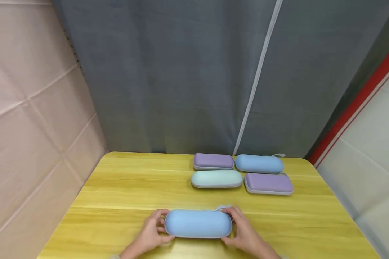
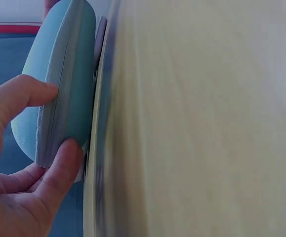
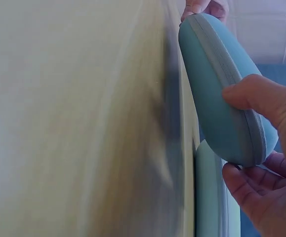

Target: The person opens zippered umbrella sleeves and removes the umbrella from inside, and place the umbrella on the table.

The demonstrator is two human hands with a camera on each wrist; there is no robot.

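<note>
A light blue zippered glasses case (image 1: pixel 198 223) lies crosswise between both hands near the front of the table. At its left end the left hand (image 1: pixel 153 230) grips it, thumb on the near side and fingers round the far side. The right hand (image 1: pixel 243 230) holds the other end the same way, close to a small strap (image 1: pixel 223 207). In the left wrist view the thumb presses the grey zip band of the case (image 2: pixel 59 94). The right wrist view shows the case (image 3: pixel 222 89) tilted, with its zip closed and the right thumb on the band.
Behind it, on the yellow wood-grain table (image 1: pixel 133 187), stand a mint case (image 1: pixel 217 178), a purple case (image 1: pixel 213 161), another blue case (image 1: pixel 259 163) and a second purple case (image 1: pixel 269 183). A grey curtain (image 1: pixel 168 79) hangs along the table's back edge.
</note>
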